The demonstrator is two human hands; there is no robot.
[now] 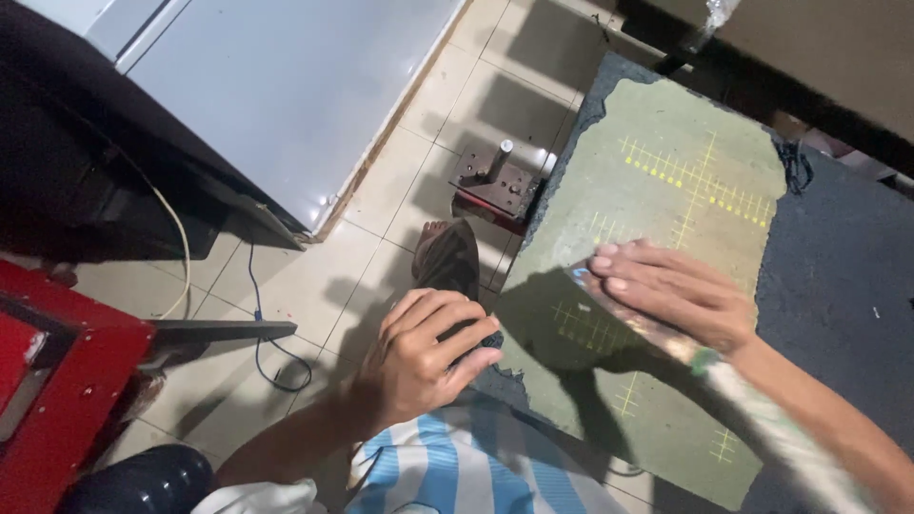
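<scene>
Honestly, a few risks as things lie now.

right hand [666, 290]: flat, palm down, fingers stretched out; presses a thin shiny strip [640, 322] onto the green cutting mat [666, 190]. No closed grip, just downward pressure.
strip: lies diagonally under the palm, one end poking out past the fingertips, the rest blurred toward the wrist. Cannot tell what it is made of.
left hand [424, 357]: curled around a small dark object [476, 341] at the near-left edge of the mat. Fingers hide most of it; cannot tell what it is.
mat: worn, ragged edges, sits on a dark tabletop [838, 276], near corner overhanging toward the knees.
risk 1: strip held by friction only; a sideways push could let it slide or pivot.
risk 2: dark object sits right at the edge; loosen the fingers and it may fall to the tiled floor [314, 276].
risk 3: if the strip edge is sharp, fingertips beside it are exposed.
risk 4: cable [262, 324] loops on the floor near a bare foot [447, 257]; snag hazard.
</scene>
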